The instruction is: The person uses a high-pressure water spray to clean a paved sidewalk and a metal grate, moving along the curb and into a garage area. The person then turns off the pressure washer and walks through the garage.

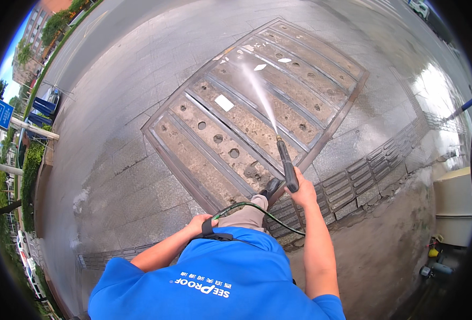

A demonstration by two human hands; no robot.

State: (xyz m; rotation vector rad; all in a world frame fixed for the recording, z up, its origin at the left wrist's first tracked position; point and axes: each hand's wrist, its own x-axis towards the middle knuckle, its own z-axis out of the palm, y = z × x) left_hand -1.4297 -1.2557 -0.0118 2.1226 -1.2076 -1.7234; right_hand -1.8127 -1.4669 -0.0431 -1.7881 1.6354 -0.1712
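My right hand (302, 191) is wrapped round the black handle of a pressure washer spray gun (287, 162). The gun points ahead and slightly left, and a white water jet (258, 92) fans out from its nozzle over a wide metal-framed ground cover (257, 149). At my waist, my left hand (197, 225) closes on the dark green hose (241, 205) beside a black strap. Part of those fingers is hidden. From there the hose arcs across in front of my leg to the right, passing below my right hand.
Round holes and pale patches mark the cover's slabs. Grey paving surrounds it, with ribbed tactile tiles (372, 166) at right. A cream tank (454, 200) stands at the far right. A blue sign (2, 114) and hedge (33, 165) line the left. My shoe (271, 186) rests by the cover's near edge.
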